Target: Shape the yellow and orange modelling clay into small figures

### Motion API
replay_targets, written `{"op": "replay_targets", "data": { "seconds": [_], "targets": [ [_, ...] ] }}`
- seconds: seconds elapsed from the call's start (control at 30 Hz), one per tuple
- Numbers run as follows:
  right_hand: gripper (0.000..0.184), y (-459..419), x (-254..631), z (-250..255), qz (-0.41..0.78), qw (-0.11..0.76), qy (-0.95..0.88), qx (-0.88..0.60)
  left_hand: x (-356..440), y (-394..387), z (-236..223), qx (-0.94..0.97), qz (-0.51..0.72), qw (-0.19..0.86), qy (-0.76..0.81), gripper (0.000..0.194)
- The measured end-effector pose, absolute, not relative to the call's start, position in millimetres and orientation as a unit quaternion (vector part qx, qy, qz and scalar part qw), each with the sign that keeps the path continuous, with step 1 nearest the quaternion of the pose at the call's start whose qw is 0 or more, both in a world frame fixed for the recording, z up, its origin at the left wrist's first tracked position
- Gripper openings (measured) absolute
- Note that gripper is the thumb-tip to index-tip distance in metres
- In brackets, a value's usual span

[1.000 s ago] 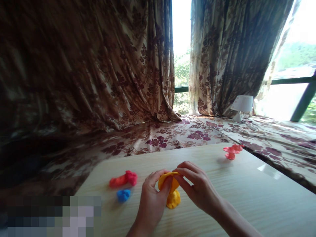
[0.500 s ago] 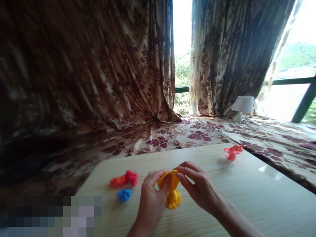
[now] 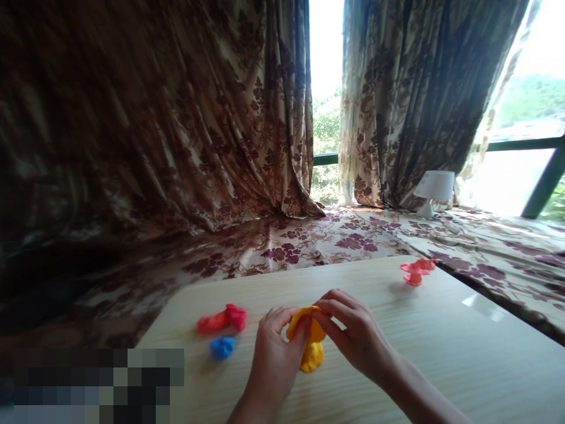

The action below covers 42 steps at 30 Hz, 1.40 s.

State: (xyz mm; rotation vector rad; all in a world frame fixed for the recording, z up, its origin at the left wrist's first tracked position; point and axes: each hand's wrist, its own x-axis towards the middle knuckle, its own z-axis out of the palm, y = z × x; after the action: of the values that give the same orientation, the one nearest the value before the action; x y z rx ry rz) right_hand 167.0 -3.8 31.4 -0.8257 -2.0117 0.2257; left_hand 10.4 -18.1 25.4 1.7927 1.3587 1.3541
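Note:
Both hands work on a yellow modelling-clay piece, which has a round flared base on the table and a wide, thin disc on top. My left hand pinches the disc's left side, thumb on the near face and fingers behind. At the disc's upper right rim, my right hand grips the edge between thumb and fingers. The stem between disc and base is mostly covered. To the left lie a red and pink clay lump and a blue clay lump.
A coral-pink clay piece with a similar flared base stands near the far right corner of the pale wooden table. Beyond are a small white lamp, floral cloth and long patterned curtains. The lower left is pixelated.
The yellow disc and my left hand have shifted slightly right and the disc is tipped lower, covering more of the stem. My right hand keeps its hold on the rim.

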Motion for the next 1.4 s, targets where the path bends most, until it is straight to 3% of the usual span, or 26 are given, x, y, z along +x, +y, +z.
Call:
{"op": "replay_targets", "data": {
  "seconds": [0.13,0.23,0.47,0.57,0.8,1.0,1.23,1.33,1.4],
  "targets": [
    [0.016,-2,168,29,0.085,0.464,-0.81,-0.348,12,-20,30,0.696,0.455,0.247,0.498,0.021],
    [0.015,-1,170,27,0.073,0.483,-0.798,-0.353,-2,-30,37,0.711,0.411,0.216,0.528,0.046],
    [0.017,-1,171,30,0.054,0.495,-0.793,-0.352,-138,-91,24,0.698,0.31,-0.094,0.639,0.043],
    [0.017,-2,168,30,0.047,0.494,-0.795,-0.348,-185,-118,15,0.646,0.217,-0.138,0.719,0.042],
    [0.017,-2,167,25,0.058,0.492,-0.798,-0.345,-200,-134,8,0.633,0.149,-0.074,0.756,0.059],
    [0.018,-3,167,25,0.069,0.484,-0.797,-0.353,-167,-104,53,0.643,0.314,-0.123,0.687,0.043],
    [0.019,0,169,24,0.052,0.469,-0.809,-0.352,-24,-45,68,0.732,0.397,0.131,0.538,0.056],
    [0.02,-1,169,25,0.063,0.457,-0.811,-0.36,3,-26,58,0.738,0.4,0.183,0.512,0.026],
    [0.023,-2,169,26,0.065,0.445,-0.816,-0.363,6,-18,49,0.74,0.391,0.206,0.508,0.022]
  ]
}}
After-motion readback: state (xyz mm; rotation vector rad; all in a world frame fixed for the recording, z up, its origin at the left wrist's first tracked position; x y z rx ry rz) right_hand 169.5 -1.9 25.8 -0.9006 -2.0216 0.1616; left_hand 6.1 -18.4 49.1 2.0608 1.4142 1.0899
